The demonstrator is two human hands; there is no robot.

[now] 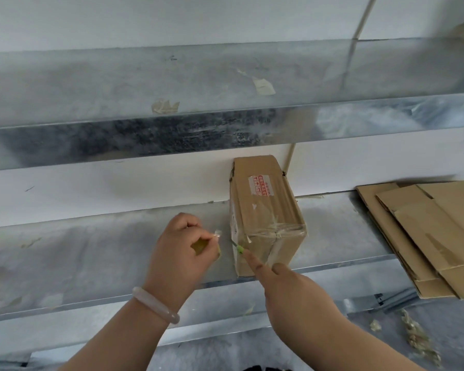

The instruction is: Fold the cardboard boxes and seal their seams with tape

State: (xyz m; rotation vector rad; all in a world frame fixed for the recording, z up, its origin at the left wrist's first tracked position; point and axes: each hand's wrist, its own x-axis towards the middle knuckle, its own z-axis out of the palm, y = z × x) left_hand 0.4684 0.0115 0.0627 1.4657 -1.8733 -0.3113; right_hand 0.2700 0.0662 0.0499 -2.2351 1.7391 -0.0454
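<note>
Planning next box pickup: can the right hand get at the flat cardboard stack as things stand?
Probably yes: the flat cardboard stack lies uncovered on the shelf right of the taped box, with nothing between it and the right hand. That hand seems to hold a small green cutter, though.

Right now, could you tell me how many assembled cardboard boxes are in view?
1: the taped brown cardboard box on the grey metal shelf, by the white wall. Flat brown cardboard sheets lie right of it, unfolded.
</note>
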